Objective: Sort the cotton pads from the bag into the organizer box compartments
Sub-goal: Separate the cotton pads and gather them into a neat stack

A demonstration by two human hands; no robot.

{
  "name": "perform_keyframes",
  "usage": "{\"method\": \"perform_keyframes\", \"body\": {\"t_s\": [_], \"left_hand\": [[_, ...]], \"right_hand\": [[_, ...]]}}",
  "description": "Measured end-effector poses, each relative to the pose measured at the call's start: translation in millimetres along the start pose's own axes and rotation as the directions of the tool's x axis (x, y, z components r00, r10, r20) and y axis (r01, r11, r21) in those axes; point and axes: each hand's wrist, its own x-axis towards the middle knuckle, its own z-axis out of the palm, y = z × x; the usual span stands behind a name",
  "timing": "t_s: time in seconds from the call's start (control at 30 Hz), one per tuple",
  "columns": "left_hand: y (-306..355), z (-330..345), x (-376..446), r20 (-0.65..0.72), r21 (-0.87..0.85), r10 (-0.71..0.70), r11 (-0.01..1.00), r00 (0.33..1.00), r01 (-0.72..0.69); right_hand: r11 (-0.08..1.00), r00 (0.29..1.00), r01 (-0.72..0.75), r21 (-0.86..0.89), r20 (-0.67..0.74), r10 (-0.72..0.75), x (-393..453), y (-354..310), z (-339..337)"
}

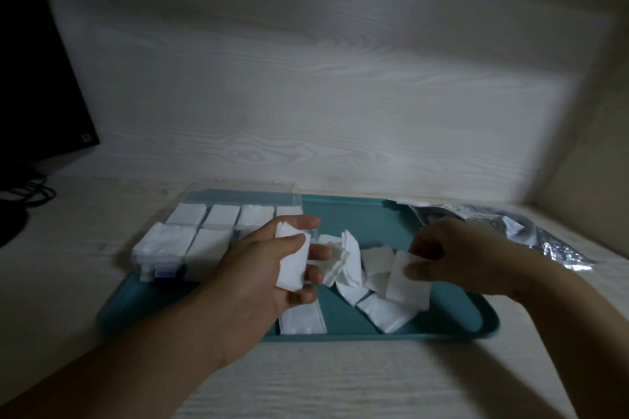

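A clear organizer box (pixel 177 241) sits on the left part of a teal tray (pixel 367 218), its compartments filled with white cotton pads. My left hand (pixel 269 269) holds a small stack of pads (pixel 292 258) between thumb and fingers, just right of the box. My right hand (pixel 452 255) pinches a single pad (pixel 405 279) over the loose pads (pixel 354 269) scattered on the tray's middle. A crumpled silvery bag (pixel 531 235) lies at the tray's far right corner.
A dark monitor (pixel 37 78) and its cables (pixel 30 190) stand at the far left. A pale wood-grain wall rises behind the tray, and a side wall closes in on the right. The tray rests on a light wooden desk (pixel 340 381).
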Motion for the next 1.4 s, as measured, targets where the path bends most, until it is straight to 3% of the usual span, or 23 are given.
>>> {"method": "perform_keyframes", "body": {"t_s": [0.13, 0.23, 0.3, 0.37, 0.43, 0.5, 0.77, 0.93, 1.0, 1.1, 1.17, 1.27, 1.33, 1.4], "left_hand": [[0.7, -2.1, -2.0, -0.023, 0.061, 0.000, 0.998, 1.000, 0.001], [2.4, -1.5, -2.6, -0.024, 0.020, -0.017, 1.000, 1.000, 0.018], [4.6, -0.7, -2.9, -0.021, -0.048, -0.050, 0.998, 0.999, 0.049], [5.7, -0.6, -3.3, -0.019, -0.095, -0.066, 0.993, 0.998, 0.064], [4.9, 0.3, -4.8, -0.004, -0.093, -0.074, 0.993, 0.997, 0.073], [3.1, 1.5, -6.0, 0.027, -0.064, -0.088, 0.994, 0.996, 0.090], [0.7, 3.2, -7.9, 0.094, -0.092, -0.145, 0.984, 0.985, 0.154], [4.6, 8.2, -8.5, 0.072, -0.129, -0.087, 0.987, 0.994, 0.096], [6.4, 7.2, -7.6, 0.064, -0.146, -0.044, 0.988, 0.997, 0.053], [5.8, 2.3, -5.3, 0.049, -0.133, -0.003, 0.991, 0.999, 0.009], [3.5, 0.9, -4.8, 0.051, -0.119, 0.004, 0.993, 0.999, 0.002], [-0.1, 4.3, -5.2, 0.076, -0.109, -0.006, 0.994, 0.997, 0.014], [-3.0, 4.9, -5.1, 0.100, -0.121, -0.003, 0.993, 0.995, 0.016], [-7.9, 2.2, -4.6, 0.140, -0.115, 0.003, 0.993, 0.990, 0.013]], "right_hand": [[0.978, 0.999, 0.029, 0.205, 0.011, -0.032, -2.9, 2.1, -6.6], [0.945, 0.997, 0.066, 0.321, -0.058, -0.050, -2.9, -0.5, -5.5], [0.814, 0.987, 0.155, 0.561, -0.130, -0.098, -4.9, -8.5, -5.7], [0.608, 0.966, 0.257, 0.751, -0.191, -0.172, -8.7, -20.2, -4.2], [0.439, 0.946, 0.307, 0.844, -0.222, -0.234, -11.9, -34.9, 1.2], [0.394, 0.936, 0.322, 0.861, -0.227, -0.269, -13.4, -48.4, 9.8], [0.445, 0.905, 0.396, 0.803, -0.261, -0.334, -14.6, -65.9, 25.9], [0.458, 0.948, 0.318, 0.830, -0.270, -0.169, -7.7, -52.3, 20.3], [0.580, 0.964, 0.256, 0.773, -0.248, -0.094, -4.0, -39.2, 15.7], [0.862, 0.987, 0.141, 0.486, -0.141, -0.082, 1.5, -24.0, 13.5], [0.945, 0.979, 0.114, 0.305, -0.195, -0.056, 6.5, -22.5, 21.0], [0.908, 0.853, 0.339, 0.246, -0.487, -0.187, -3.8, -40.6, 26.4], [0.820, 0.810, 0.499, 0.278, -0.487, -0.328, -18.9, -60.1, 30.8], [0.782, 0.791, 0.569, 0.254, -0.429, -0.436, -30.3, -77.3, 40.3]]}}
